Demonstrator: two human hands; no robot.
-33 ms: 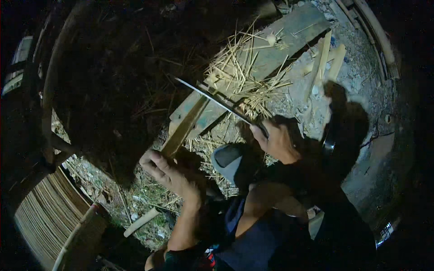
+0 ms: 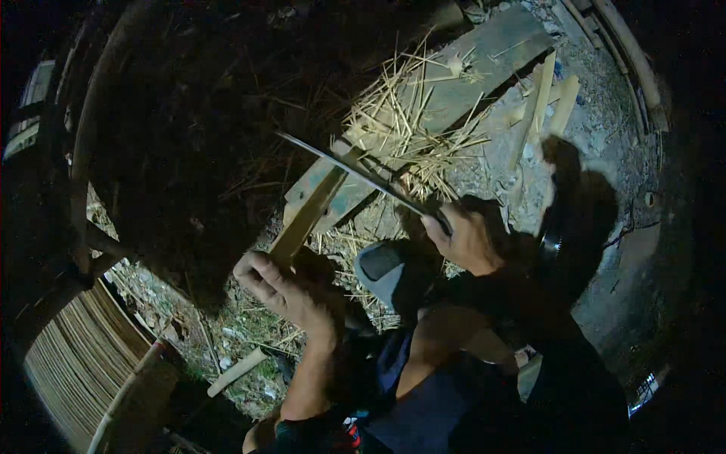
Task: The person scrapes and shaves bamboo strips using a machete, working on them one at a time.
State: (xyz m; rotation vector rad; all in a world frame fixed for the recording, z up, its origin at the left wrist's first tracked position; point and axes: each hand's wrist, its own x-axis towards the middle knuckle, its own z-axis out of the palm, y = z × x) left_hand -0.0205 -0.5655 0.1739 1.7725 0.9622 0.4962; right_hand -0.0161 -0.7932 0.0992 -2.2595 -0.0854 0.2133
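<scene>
My left hand [image 2: 283,291] grips the lower end of a flat bamboo slat [image 2: 306,216], which leans up and to the right. My right hand [image 2: 469,238] is closed on the handle of a long thin blade [image 2: 355,174]. The blade runs up-left from that hand and lies across the slat's upper end. A grey shoe [image 2: 389,268] sits on the ground between my two hands.
A weathered wooden plank [image 2: 461,83] lies behind the slat, strewn with thin bamboo splinters [image 2: 408,125]. Cut bamboo pieces [image 2: 541,106] lie at the upper right. A stack of thin strips [image 2: 68,363] sits at the lower left, and a short bamboo piece [image 2: 238,371] is nearby. The far left is dark.
</scene>
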